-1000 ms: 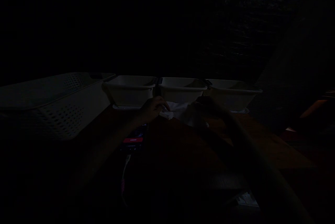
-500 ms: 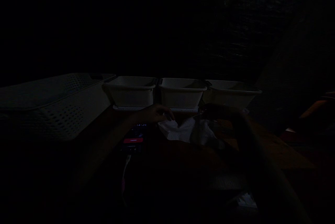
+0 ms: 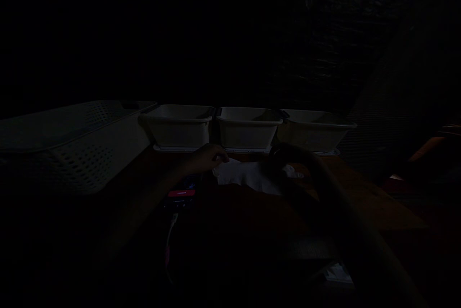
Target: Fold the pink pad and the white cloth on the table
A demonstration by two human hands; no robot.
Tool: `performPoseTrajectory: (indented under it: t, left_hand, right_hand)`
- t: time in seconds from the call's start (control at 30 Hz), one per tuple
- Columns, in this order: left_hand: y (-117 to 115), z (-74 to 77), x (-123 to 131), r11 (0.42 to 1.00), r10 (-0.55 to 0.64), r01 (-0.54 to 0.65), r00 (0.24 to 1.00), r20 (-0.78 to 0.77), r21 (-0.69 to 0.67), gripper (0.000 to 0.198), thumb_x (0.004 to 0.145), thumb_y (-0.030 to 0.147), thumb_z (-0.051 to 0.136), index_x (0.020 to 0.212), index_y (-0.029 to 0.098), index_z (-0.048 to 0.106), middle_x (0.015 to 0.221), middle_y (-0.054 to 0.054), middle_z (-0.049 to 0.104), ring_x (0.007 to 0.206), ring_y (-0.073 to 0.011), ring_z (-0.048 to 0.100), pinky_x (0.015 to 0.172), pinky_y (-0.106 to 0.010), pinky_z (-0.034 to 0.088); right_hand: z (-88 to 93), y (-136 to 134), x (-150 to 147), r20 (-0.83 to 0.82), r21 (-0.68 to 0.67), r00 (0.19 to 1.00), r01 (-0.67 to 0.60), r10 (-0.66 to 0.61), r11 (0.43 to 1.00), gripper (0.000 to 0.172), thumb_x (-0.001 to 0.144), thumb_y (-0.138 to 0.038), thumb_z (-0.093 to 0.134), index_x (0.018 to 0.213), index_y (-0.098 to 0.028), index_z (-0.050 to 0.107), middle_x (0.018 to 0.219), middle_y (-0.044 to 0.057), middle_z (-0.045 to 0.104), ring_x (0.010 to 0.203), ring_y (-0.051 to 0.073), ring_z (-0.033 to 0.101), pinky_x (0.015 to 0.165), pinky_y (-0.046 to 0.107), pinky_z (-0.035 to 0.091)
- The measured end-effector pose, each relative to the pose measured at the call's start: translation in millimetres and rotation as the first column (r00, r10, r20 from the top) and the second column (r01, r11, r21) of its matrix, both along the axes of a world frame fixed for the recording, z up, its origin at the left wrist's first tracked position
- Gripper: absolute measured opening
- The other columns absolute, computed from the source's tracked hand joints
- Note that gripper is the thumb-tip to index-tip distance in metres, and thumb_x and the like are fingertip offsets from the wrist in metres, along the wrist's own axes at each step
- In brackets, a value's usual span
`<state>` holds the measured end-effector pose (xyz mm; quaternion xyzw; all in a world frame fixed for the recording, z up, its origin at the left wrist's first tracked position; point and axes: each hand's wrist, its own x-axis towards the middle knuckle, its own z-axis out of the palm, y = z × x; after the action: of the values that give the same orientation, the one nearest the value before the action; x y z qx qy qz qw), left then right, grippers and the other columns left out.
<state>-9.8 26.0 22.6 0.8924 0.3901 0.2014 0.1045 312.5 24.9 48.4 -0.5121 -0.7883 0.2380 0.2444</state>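
The scene is very dark. A crumpled white cloth (image 3: 245,176) lies on the wooden table, in front of the middle tub. My left hand (image 3: 211,155) is at its upper left corner, fingers bent and closed on the edge. Over the right part of the cloth is my right hand (image 3: 283,156), bent downward. Its fingers are lost in shadow, so their grip on the cloth does not show. Below my left wrist lies a lit phone (image 3: 181,195), partly covered by the forearm, with a white cable (image 3: 172,226) running from its lower end.
Three pale plastic tubs, the left (image 3: 178,130), the middle (image 3: 248,132) and the right (image 3: 315,132), stand in a row at the back. A large perforated basket (image 3: 101,159) is on the left. Another person's arm (image 3: 428,147) shows at the far right. Something white (image 3: 338,273) lies lower right.
The cloth has gone from raised and peaked at its right side to lower and flatter. My right hand has moved slightly over it; my left hand has shifted a little left.
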Motion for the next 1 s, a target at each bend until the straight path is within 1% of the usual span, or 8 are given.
performPoseTrajectory:
  t: [0.27,0.43,0.57,0.7,0.77,0.83,0.9,1.0]
  left_hand:
    - [6.6,-7.8,-1.6,0.991,0.070,-0.063,0.996,-0.058,0.118,0.024,0.088,0.005,0.054,0.100,0.014,0.073,0.104,-0.009,0.070,0.100,-0.0188,0.066,0.090,-0.030,0.049]
    - [0.2,-1.7,-0.4,0.989,0.049,-0.045,0.998,-0.030,0.139,0.021,0.087,0.012,0.062,0.104,0.018,0.073,0.114,-0.008,0.064,0.104,-0.0191,0.063,0.090,-0.030,0.048]
    - [-10.8,8.3,3.7,0.998,-0.063,0.062,0.996,-0.056,-0.013,0.013,0.087,0.025,0.070,0.097,0.020,0.075,0.102,-0.005,0.068,0.092,-0.0180,0.064,0.079,-0.026,0.046]
    - [-16.4,8.6,3.5,0.983,-0.076,0.064,0.995,-0.067,-0.170,0.025,0.080,0.032,0.078,0.102,0.020,0.075,0.099,-0.004,0.070,0.087,-0.0180,0.065,0.072,-0.024,0.045]
    - [-15.5,5.3,1.7,0.979,-0.078,0.060,0.993,-0.084,-0.196,0.030,0.077,0.030,0.080,0.105,0.020,0.074,0.103,-0.005,0.070,0.088,-0.0180,0.065,0.072,-0.023,0.046]
    - [-13.4,2.2,0.4,0.974,-0.107,0.083,0.989,-0.103,-0.212,0.026,0.078,0.024,0.076,0.104,0.019,0.074,0.100,-0.005,0.071,0.086,-0.0174,0.065,0.071,-0.023,0.046]
    - [-11.6,0.7,-0.2,0.967,-0.141,0.112,0.984,-0.113,-0.230,0.018,0.082,0.019,0.068,0.099,0.017,0.075,0.094,-0.005,0.072,0.082,-0.0169,0.066,0.070,-0.023,0.046]
    - [-11.2,2.3,-0.5,0.957,-0.160,0.124,0.979,-0.122,-0.263,0.019,0.082,0.012,0.059,0.091,0.017,0.075,0.088,-0.004,0.074,0.079,-0.0166,0.068,0.070,-0.023,0.046]
  right_hand:
    - [7.4,3.5,-0.5,0.079,-0.044,0.997,0.012,-0.008,0.999,0.031,0.098,-0.037,0.057,0.112,-0.010,0.064,0.104,0.007,0.065,0.090,0.013,0.064,0.079,0.028,0.057]
    - [8.9,6.3,-2.3,0.100,0.007,0.993,0.065,-0.065,0.998,0.032,0.098,-0.037,0.057,0.115,-0.011,0.064,0.110,0.009,0.064,0.096,0.015,0.064,0.085,0.030,0.057]
    - [5.1,9.9,-4.4,0.114,0.038,0.988,0.098,-0.102,0.994,0.034,0.098,-0.038,0.057,0.120,-0.011,0.062,0.116,0.009,0.063,0.102,0.017,0.063,0.090,0.034,0.056]
    - [4.4,10.4,-5.9,0.131,0.045,0.987,0.093,-0.098,0.995,0.036,0.098,-0.038,0.058,0.120,-0.010,0.062,0.117,0.010,0.062,0.104,0.018,0.063,0.091,0.035,0.055]
    - [5.7,9.2,-6.5,0.137,0.043,0.986,0.089,-0.094,0.995,0.035,0.098,-0.038,0.058,0.119,-0.010,0.062,0.116,0.010,0.063,0.103,0.017,0.063,0.091,0.035,0.055]
    - [6.6,7.6,-6.4,0.147,0.033,0.986,0.076,-0.080,0.997,0.034,0.098,-0.037,0.058,0.118,-0.011,0.063,0.114,0.010,0.063,0.100,0.016,0.063,0.088,0.033,0.056]
    - [6.2,6.0,-5.1,0.158,0.017,0.986,0.054,-0.056,0.998,0.033,0.098,-0.038,0.058,0.115,-0.010,0.064,0.111,0.009,0.064,0.097,0.015,0.064,0.085,0.030,0.056]
    - [3.5,5.5,-1.2,0.163,0.010,0.986,0.020,-0.021,1.000,0.033,0.097,-0.038,0.058,0.114,-0.010,0.064,0.109,0.008,0.064,0.096,0.015,0.064,0.084,0.029,0.057]
